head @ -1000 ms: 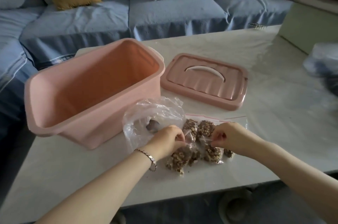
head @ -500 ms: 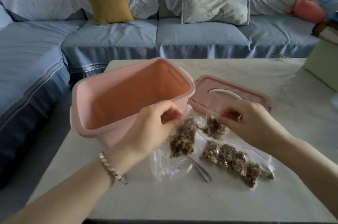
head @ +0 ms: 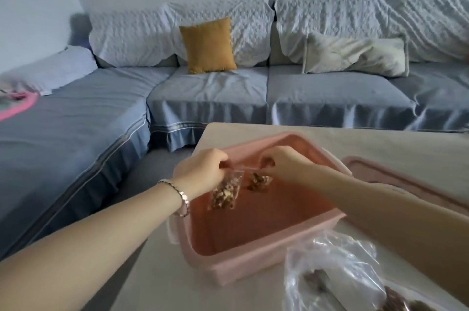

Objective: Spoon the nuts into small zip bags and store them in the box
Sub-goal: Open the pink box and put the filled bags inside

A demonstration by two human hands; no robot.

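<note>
I had both hands over the open pink box (head: 241, 267), which sat hard against the counter's (head: 182, 285) left edge. The left hand (head: 203, 171) hung above the box's left rim, its grip pinching the top of a small zip bag of nuts (head: 225, 192) that dangled between the walls. The right hand (head: 286, 166) pinched a second nut bag (head: 258, 180) just beside it, with wide pink floor showing beneath both. The lid (head: 380, 176) lay right of the box, and a crumpled clear bag (head: 337, 267) crowded its near right corner.

Blue-grey sofa (head: 330, 92); mustard cushion (head: 208, 45); cream pillow (head: 355, 56) on it
</note>
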